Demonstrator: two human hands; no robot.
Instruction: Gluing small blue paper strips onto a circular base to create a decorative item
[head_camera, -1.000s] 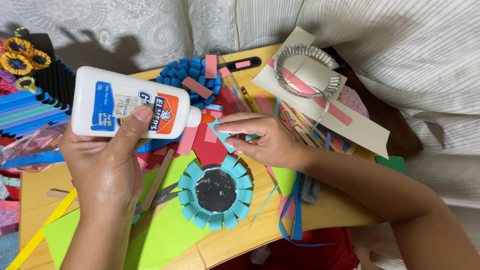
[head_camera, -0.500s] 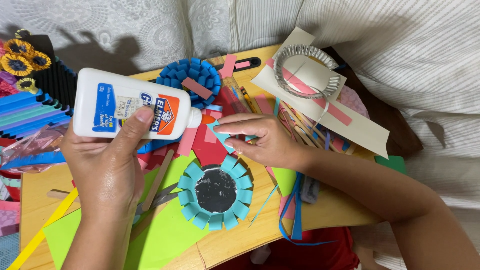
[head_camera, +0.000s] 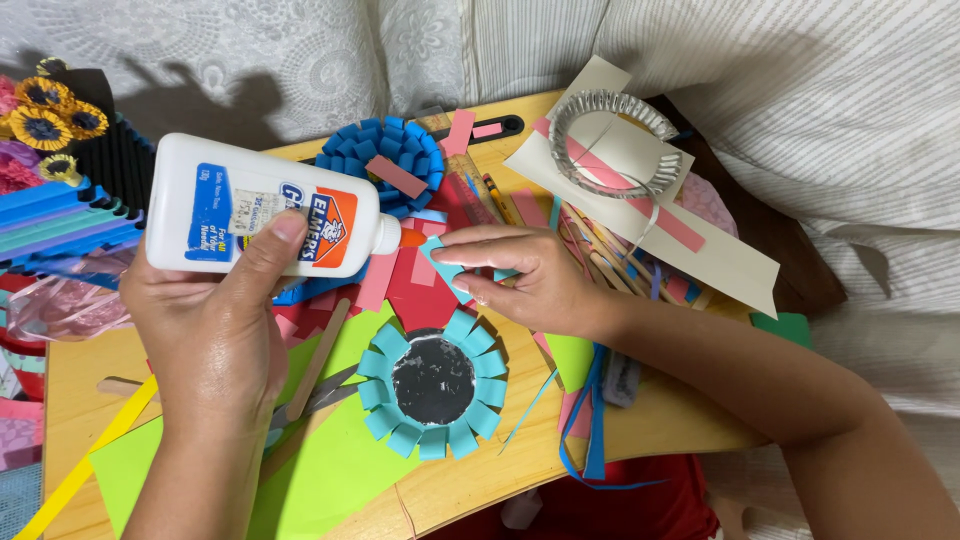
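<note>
Head view: the left hand (head_camera: 205, 340) clasps a white glue bottle (head_camera: 265, 218) on its side, nozzle aimed at a teal paper strip (head_camera: 447, 267) pinched in the right hand (head_camera: 525, 280). On the wooden counter (head_camera: 560, 450) below, a teal paper-loop ring (head_camera: 432, 383) looks nearly closed; a finished blue one (head_camera: 385, 160) lies behind.

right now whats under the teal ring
The teal ring lies on green paper on the wooden board. Whatever is directly beneath its dark centre is covered.
</note>
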